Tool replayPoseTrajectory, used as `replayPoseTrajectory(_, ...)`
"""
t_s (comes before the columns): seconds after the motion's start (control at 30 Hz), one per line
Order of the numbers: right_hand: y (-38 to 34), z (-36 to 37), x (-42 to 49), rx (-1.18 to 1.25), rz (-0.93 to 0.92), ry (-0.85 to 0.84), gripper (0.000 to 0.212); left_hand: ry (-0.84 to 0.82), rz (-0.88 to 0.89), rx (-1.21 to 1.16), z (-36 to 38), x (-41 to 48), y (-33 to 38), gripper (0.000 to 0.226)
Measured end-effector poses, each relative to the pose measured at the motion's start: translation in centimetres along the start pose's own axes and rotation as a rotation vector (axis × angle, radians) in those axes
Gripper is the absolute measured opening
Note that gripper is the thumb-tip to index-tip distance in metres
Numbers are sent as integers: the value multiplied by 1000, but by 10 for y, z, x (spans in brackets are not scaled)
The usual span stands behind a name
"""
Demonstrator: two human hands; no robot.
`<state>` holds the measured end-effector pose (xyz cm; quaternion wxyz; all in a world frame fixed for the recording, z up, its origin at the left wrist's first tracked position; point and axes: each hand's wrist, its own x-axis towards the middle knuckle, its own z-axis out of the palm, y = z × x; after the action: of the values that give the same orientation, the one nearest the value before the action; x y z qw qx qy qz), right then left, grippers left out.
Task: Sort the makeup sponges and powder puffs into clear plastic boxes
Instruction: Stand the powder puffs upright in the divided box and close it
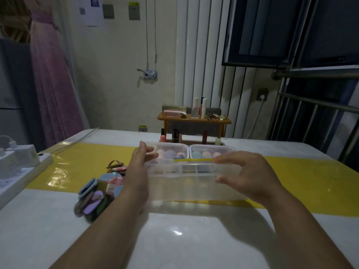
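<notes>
1. I am handling the large clear box, which lies crosswise at 12 o'clock from me on the table, half over the yellow strip.
2. My right hand holds its 3 o'clock end. The fingers curl over the far edge and the thumb sits on the near side, a medium span across the box.
3. My left hand is at the 9 o'clock end with its fingers nearly straight and together. It looks flat against the wall, though I cannot tell if it really presses.
4. I judge this as setting the box in place or opening it, with the puffs not yet sorted.
5. The powder puffs lie in a loose heap at 9 o'clock of the big box, just beside my left wrist.
6. The next move calls for freeing one hand and getting the box open, then reaching left for the puffs.
7. At 12 o'clock beyond it stand two small boxes, touching side by side.
8. The left small box holds rounded sponges, and the right small box holds more.
9. Through the big box I see dark squares and a yellow bar; I cannot tell whether they are inside it.
</notes>
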<state>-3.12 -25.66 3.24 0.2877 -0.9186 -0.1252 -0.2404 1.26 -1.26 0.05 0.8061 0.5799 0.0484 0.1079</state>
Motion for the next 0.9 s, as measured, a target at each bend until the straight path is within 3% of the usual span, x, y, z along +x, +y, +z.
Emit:
replayPoseTrajectory(0.13,-2,-5,1,61,55,-52,41,-23,100,-42,0,-6,1,57)
replayPoseTrajectory(0.3,-3,-8,0,131,74,-13,37,-171,200,-48,-7,-5,1,54)
replayPoseTrajectory(0.47,1,-1,1,109,75,22,38,-80,128,-103,-10,6,-5,10)
replayPoseTrajectory(0.67,1,3,4,21,-8,110,38,-1,25,-195,-11,6,-7,35)
replayPoseTrajectory(0.8,1,10,6,83,-4,252,32,65,-5,-88,-10,12,-8,28)
replayPoseTrajectory(0.9,3,14,8,-6,-24,347,31,116,19,49,-12,20,-11,30)
